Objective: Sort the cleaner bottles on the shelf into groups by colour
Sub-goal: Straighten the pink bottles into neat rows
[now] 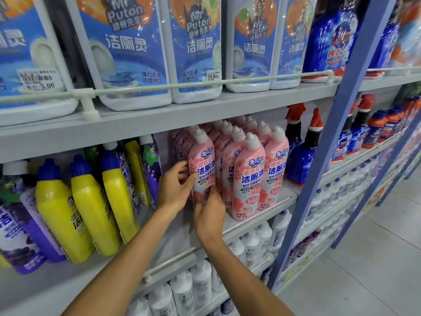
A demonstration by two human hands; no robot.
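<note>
On the middle shelf (262, 218) a pink cleaner bottle (201, 163) with a white cap stands upright at the left end of a group of several pink bottles (249, 176). My left hand (174, 187) grips its left side with thumb and fingers. My right hand (208, 213) holds its lower front. To the left lean three yellow bottles (88, 208) with blue caps. Purple bottles (20, 231) lie behind and left of them. A bare gap of shelf lies between the yellow bottles and the pink group.
Large white and blue jugs (134, 51) fill the upper shelf behind a white rail (159, 86). Dark blue spray bottles (303, 156) with red triggers stand right of the pink group. White bottles (200, 283) fill the lower shelf. A blue upright post (323, 156) divides the shelving.
</note>
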